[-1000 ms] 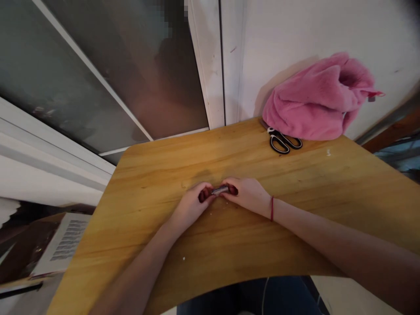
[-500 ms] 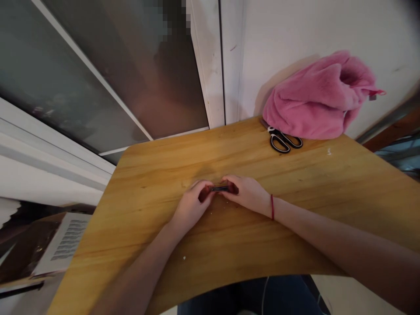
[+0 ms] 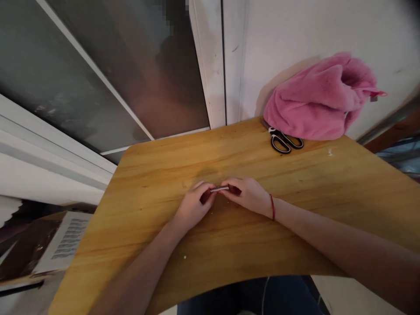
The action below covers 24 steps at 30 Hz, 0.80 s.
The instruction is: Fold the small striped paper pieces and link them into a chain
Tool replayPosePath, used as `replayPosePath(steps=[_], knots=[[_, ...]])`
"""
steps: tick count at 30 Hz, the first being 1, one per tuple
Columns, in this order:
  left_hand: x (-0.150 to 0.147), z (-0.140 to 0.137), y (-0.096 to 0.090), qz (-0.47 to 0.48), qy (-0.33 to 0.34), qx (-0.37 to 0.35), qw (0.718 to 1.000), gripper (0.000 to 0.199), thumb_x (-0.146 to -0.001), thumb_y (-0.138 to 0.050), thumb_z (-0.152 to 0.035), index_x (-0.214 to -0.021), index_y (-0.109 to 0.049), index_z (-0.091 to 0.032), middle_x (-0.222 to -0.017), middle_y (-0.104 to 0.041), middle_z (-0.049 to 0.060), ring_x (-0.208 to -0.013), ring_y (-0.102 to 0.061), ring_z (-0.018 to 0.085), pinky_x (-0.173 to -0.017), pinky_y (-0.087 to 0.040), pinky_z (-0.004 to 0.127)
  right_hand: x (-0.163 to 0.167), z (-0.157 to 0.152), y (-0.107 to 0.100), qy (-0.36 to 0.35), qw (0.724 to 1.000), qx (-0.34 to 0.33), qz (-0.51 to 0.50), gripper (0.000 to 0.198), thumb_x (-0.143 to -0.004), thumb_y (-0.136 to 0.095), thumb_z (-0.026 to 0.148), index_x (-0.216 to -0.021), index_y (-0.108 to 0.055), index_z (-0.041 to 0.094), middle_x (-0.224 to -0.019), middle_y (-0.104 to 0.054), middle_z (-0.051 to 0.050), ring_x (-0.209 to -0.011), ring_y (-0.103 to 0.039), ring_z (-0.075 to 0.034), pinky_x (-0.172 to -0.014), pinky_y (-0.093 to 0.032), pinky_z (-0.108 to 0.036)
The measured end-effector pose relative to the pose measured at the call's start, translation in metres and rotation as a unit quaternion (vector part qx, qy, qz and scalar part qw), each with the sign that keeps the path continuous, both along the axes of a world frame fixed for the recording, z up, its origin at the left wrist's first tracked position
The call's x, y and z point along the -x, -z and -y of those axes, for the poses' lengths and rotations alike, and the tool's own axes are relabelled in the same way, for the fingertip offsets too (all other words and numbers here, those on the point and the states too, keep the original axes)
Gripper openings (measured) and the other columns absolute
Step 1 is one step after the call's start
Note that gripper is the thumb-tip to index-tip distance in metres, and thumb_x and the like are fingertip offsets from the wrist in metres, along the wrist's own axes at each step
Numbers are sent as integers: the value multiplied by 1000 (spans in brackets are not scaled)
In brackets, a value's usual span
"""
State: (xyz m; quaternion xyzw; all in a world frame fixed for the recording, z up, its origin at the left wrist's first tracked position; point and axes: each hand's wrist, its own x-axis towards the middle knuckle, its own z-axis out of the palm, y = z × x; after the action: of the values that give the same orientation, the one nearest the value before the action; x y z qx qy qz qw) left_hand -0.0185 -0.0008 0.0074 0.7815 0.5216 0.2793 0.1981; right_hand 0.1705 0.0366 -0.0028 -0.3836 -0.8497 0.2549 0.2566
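Thin piece (image 3: 219, 189) at new tilt, paler

Two hands, one left hand (image 3: 193, 206) and one right hand (image 3: 249, 196), hold one slim object (image 3: 219, 189). One worktop (image 3: 154, 175) bears one pair of scissors (image 3: 284, 151) at its back edge, one pink plush item (image 3: 320, 105) by the back right corner, one white scrap (image 3: 330, 152) inside the right edge and one larger white crumb (image 3: 185, 257) toward the front edge.

wooden table (image 3: 164, 164) | pink plush fabric (image 3: 311, 105) | black-handled scissors (image 3: 286, 141) | white specks (image 3: 184, 257)
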Motion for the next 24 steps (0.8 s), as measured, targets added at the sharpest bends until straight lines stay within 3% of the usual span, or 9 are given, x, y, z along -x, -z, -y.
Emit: replayPosePath(steps=[3,7,11,18,24], knots=[[0,0,0,-29,-7,5,1000,12,-83,-48,-21,-92,-56,-20,-81,-55,1,-73,-52,12,-66,-42,24,0,-1,0,-5,1000,2,31,20,-83,-51,36,-89,-60,19,-73,-60,0,-62,-51,-9,-57,-32,-21],[0,0,3,-77,-5,10,997,21,-84,-46,-24,-104,-54,-22,-97,-58,3,-85,-56,15,-73,-46,29,0,-4,4,-28,997,-32,60,23,-84,-50,34,-99,-59,18,-87,-63,-3,-79,-57,-14,-67,-37,-23],[0,1,4,-95,4,-6,995,19,-87,-43,-26,-100,-56,-22,-95,-59,3,-83,-57,14,-74,-48,29,0,-3,6,-26,997,-30,61,19,-85,-50,28,-97,-61,19,-86,-64,-3,-77,-57,-14,-66,-37,-23],[0,6,1,-155,-4,-142,978,26,-86,-44,-25,-107,-59,-23,-93,-56,6,-83,-54,16,-73,-48,29,0,-2,3,0,999,-16,30,18,-83,-51,28,-95,-62,20,-80,-65,-1,-71,-58,-12,-63,-37,-22],[-1,6,2,-159,19,-167,973,36,-83,-48,-20,-118,-54,-26,-108,-54,8,-99,-48,21,-86,-43,37,3,-4,0,0,998,-11,64,17,-82,-52,25,-95,-61,20,-83,-64,-1,-70,-57,-13,-63,-37,-23]])
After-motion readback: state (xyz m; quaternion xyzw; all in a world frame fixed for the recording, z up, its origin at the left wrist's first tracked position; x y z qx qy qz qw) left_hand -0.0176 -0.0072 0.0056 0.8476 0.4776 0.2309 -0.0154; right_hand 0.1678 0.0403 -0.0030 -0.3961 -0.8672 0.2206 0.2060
